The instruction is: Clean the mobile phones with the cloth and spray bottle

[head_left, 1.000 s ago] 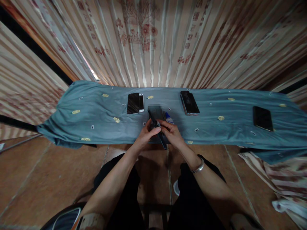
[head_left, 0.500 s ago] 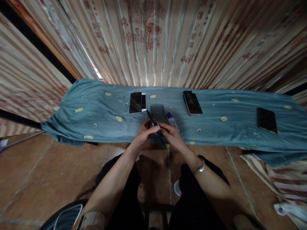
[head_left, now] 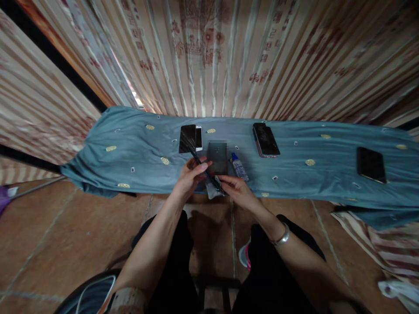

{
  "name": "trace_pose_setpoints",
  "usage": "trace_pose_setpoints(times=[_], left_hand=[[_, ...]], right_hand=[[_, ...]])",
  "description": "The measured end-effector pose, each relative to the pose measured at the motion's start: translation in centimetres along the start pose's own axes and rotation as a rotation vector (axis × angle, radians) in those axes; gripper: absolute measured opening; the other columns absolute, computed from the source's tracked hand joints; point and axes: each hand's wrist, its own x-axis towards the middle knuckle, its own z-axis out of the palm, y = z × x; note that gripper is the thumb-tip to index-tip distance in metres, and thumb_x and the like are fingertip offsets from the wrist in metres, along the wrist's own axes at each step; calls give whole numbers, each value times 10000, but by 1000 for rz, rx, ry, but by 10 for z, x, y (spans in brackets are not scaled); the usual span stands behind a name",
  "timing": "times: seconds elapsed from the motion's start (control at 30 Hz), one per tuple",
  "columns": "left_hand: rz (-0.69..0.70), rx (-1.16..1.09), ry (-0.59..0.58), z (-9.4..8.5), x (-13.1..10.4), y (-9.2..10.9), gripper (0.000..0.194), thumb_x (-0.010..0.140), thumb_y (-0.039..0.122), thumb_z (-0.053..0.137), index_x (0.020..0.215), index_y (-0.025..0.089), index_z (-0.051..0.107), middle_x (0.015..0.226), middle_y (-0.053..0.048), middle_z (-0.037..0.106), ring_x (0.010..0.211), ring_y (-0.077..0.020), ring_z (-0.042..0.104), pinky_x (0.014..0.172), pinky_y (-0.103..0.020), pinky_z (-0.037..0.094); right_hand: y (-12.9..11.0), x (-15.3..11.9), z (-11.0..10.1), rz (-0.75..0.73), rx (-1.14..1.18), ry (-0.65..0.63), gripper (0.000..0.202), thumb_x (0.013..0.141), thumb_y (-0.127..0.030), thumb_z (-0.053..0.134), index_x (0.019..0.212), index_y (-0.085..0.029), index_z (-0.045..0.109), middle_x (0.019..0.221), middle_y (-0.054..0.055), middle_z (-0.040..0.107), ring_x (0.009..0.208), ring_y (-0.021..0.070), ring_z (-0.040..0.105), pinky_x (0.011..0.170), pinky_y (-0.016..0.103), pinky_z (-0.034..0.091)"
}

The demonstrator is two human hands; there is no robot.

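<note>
Teal patterned cloth [head_left: 147, 174] covers the tabletop in front of a pleated curtain [head_left: 209, 78]. Held phone [head_left: 203, 167]: seated in the left hand [head_left: 190, 176], edge toward the viewer, tilted, upper end at 11 o'clock, lower end at 5 o'clock. Left grip: closed around the phone, thumb on one side, fingers on the other. Right hand [head_left: 238, 190]: grip narrow, fingertips drawn together beside the lower end; what lies between them cannot be determined. Pale crumpled item [head_left: 213, 192]: at the lower end.

Positions from the held phone: dark slab [head_left: 218, 159], 1 o'clock; blue-capped bottle [head_left: 240, 168], 3 o'clock; phone pair [head_left: 187, 139], 11 o'clock; phone stack [head_left: 267, 141], 2 o'clock; black phone [head_left: 371, 165], 3 o'clock, well apart. Bottle label and curtain characters: not legible.
</note>
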Motion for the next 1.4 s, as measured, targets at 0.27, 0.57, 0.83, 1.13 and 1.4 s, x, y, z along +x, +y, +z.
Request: trace_pose_setpoints(times=[0.27, 0.57, 0.83, 1.13, 1.4], left_hand=[[65, 40, 73, 0, 5, -3, 576, 463, 324, 927, 934, 179, 629, 1201, -77, 639, 1136, -302, 629, 777, -415, 608], [223, 161, 123, -1, 14, -15, 648, 443, 340, 928, 981, 220, 586, 1172, -41, 622, 1059, -234, 658, 867, -382, 552], [355, 208, 150, -1, 22, -21, 633, 476, 361, 927, 975, 220, 564, 1001, -7, 633, 938, -184, 661, 897, -356, 522], [231, 184, 90, 10, 11, -21, 568, 493, 333, 922, 959, 197, 627, 1025, -22, 678, 954, -192, 669, 879, -324, 513], [21, 144, 18, 22, 0, -21, 505, 564, 392, 893, 959, 176, 665, 1038, -61, 718, 1036, -234, 671, 754, -294, 534]], right_hand=[[9, -4, -4, 3, -171, -14, 296, 856, -328, 590, 1046, -189, 769, 919, 35, 775, 796, 170, 682, 695, 264, 509], [-18, -16, -4, -47, -539, 53, 279, 880, -187, 513, 969, -208, 777, 822, 8, 759, 737, 168, 672, 663, 250, 464], [-26, -22, -6, -90, -532, 125, 297, 931, -271, 494, 1019, -241, 776, 797, -6, 758, 718, 179, 689, 657, 273, 495], [-35, -26, -8, -221, -482, 103, 307, 946, -331, 533, 1171, -310, 741, 1164, 23, 759, 1096, 252, 699, 986, 427, 534], [-34, -25, -9, -220, -383, 75, 393, 961, -304, 485, 1308, -264, 665, 1332, 44, 680, 1237, 236, 637, 1086, 427, 484]])
